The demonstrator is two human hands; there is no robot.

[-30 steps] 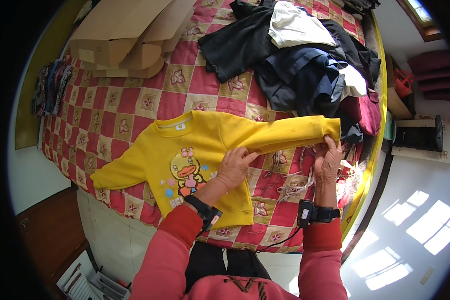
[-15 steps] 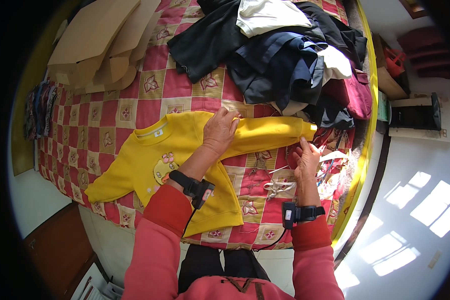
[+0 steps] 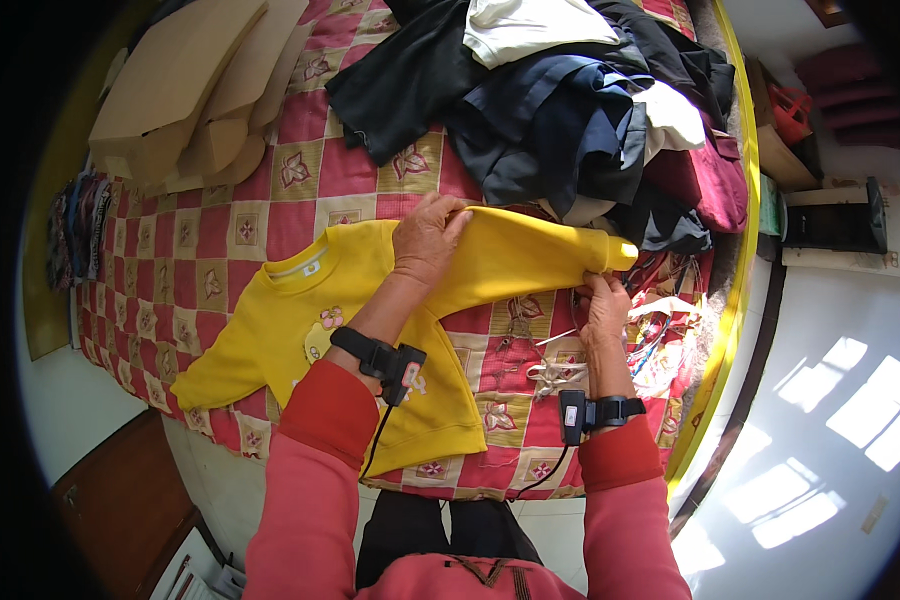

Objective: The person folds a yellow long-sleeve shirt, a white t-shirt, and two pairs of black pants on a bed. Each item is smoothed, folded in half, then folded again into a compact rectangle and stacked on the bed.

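Observation:
A yellow sweatshirt (image 3: pixel 365 270) with a cartoon figure on its chest lies spread on the checked bedcover, its neckline toward the far left. My left hand (image 3: pixel 428 238) is closed on the upper edge of the sleeve that reaches to the right, thumb and fingers pinching the cloth near the shoulder. At the far end of that sleeve, my right hand (image 3: pixel 602 308) pinches the lower edge just beside the cuff. The sleeve is drawn out between both hands, partly lifted. The other sleeve lies flat at the left. A black strap with a small box is on each of my wrists.
A heap of dark, white and maroon clothes (image 3: pixel 560 120) lies beyond the sleeve. Cardboard boxes (image 3: pixel 175 90) stand at the far left. Tangled cords (image 3: pixel 660 325) and a pale knotted string (image 3: pixel 558 376) lie around my right hand. The bed's yellow edge (image 3: pixel 732 330) runs along the right.
My left hand has moved slightly up and left, raising the sleeve's upper edge. My right fingers have come up to the sleeve and closed on its lower edge near the cuff.

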